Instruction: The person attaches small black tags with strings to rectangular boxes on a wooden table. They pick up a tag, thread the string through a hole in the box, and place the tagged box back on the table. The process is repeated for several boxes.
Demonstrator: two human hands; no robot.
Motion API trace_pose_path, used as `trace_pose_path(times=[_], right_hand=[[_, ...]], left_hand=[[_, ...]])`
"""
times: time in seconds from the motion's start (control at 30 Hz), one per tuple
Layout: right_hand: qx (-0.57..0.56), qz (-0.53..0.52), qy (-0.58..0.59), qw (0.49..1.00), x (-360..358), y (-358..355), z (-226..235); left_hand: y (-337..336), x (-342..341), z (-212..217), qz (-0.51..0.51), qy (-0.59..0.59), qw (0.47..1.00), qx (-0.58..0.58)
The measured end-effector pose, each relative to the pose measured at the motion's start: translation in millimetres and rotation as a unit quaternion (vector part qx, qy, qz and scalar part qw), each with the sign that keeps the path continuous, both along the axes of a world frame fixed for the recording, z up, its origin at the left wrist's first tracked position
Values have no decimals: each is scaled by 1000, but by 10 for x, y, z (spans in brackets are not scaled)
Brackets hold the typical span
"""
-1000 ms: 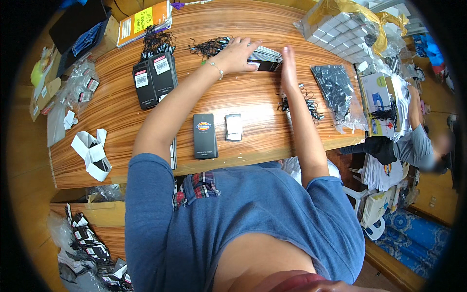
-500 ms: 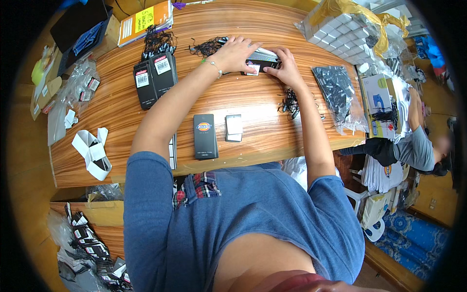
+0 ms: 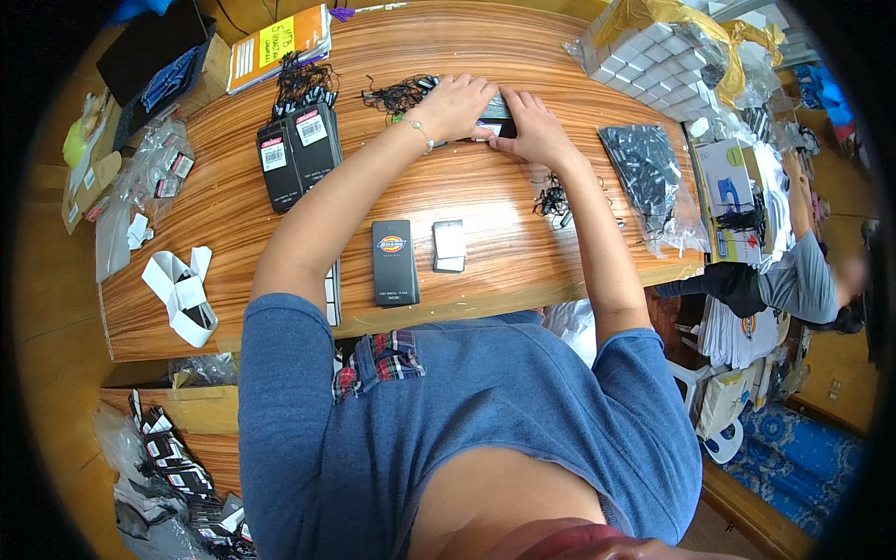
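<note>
At the far middle of the table, my left hand (image 3: 453,105) and my right hand (image 3: 541,133) close in from both sides on a stack of black hang tags (image 3: 502,109). My thumbs meet at its near edge, and my hands cover most of it. Black strings (image 3: 399,95) with small clips spread out beside my left wrist. Closer to me lie a dark hang-tag stack (image 3: 395,271) and a smaller stack of tags topped with white (image 3: 449,247). To the left are black tags with white stickers (image 3: 315,151), their strings bunched at the far end. Loose black strings (image 3: 553,201) lie near my right forearm.
A clear bag of black strings (image 3: 639,168) lies at the right, with bagged white boxes (image 3: 644,65) behind it. White strips (image 3: 177,294) lie near the left edge. An orange notebook (image 3: 261,51) sits at the back left. Another person's grey sleeve (image 3: 798,275) shows at far right.
My right hand has shifted left and closer to my left hand. The tags, fanned and tilted before, are now drawn together and mostly covered.
</note>
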State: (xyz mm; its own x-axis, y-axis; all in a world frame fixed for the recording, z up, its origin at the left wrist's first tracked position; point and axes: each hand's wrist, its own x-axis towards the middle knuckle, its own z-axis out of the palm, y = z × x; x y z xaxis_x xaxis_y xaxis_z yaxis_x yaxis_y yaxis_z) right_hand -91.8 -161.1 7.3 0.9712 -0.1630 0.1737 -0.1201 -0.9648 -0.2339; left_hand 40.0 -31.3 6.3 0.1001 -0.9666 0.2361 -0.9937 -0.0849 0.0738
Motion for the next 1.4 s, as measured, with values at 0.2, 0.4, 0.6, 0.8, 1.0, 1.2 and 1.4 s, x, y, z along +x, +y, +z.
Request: trace_pose_path(times=[0.2,0.4,0.6,0.8,1.0,1.2,1.4], right_hand=[[7,-12,-23,1000,-4,58,-34],[-80,-115,3,990,53,247,-68],[-38,-114,-1,993,73,264,-10],[-12,-115,9,993,103,247,-2],[26,-110,-27,993,126,188,-41],[89,-118,-36,988,136,205,1],[74,-95,-48,992,145,186,7]], left_hand=[[-6,-161,-51,57,-28,998,-5],[-17,-170,-53,49,66,997,-1],[131,-49,-10,16,61,996,-56],[254,-198,-174,-12,-9,996,-83],[263,-236,-93,11,-14,993,-120],[276,-188,-136,-1,-18,999,-48],[278,139,-100,44,244,964,-96]])
